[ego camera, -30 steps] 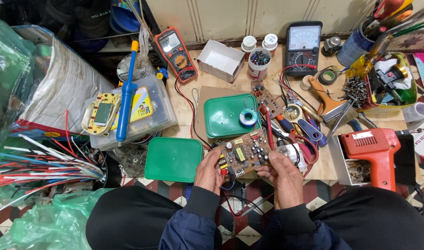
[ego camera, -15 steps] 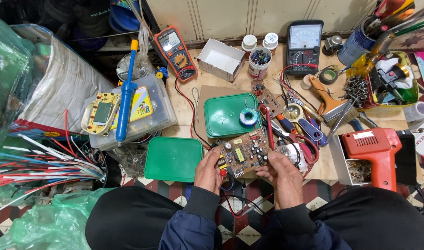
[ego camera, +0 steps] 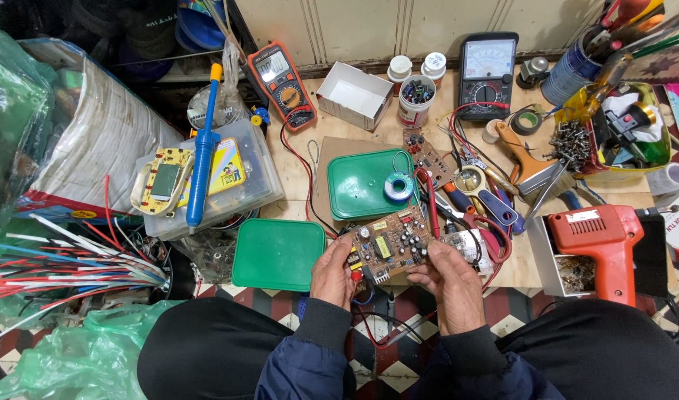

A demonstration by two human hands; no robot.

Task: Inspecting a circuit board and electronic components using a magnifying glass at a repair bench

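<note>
I hold a brown circuit board (ego camera: 388, 244) studded with black capacitors and a yellow component, just past the near edge of the wooden bench (ego camera: 299, 174). My left hand (ego camera: 332, 272) grips its left side from below. My right hand (ego camera: 449, 275) grips its right edge with the thumb on top. A red probe lead (ego camera: 431, 201) lies just beyond the board. Red and black wires hang beneath it toward my lap.
Two green lids (ego camera: 279, 253) (ego camera: 363, 184) lie left of and beyond the board, one bearing a solder spool (ego camera: 398, 187). An orange multimeter (ego camera: 280, 81), an analog meter (ego camera: 488, 72), a white box (ego camera: 354, 94), a blue desoldering pump (ego camera: 203, 159) and a red drill (ego camera: 605, 243) crowd the bench.
The board has tilted slightly and my right hand's fingers have shifted along its right edge. Nothing else moved.
</note>
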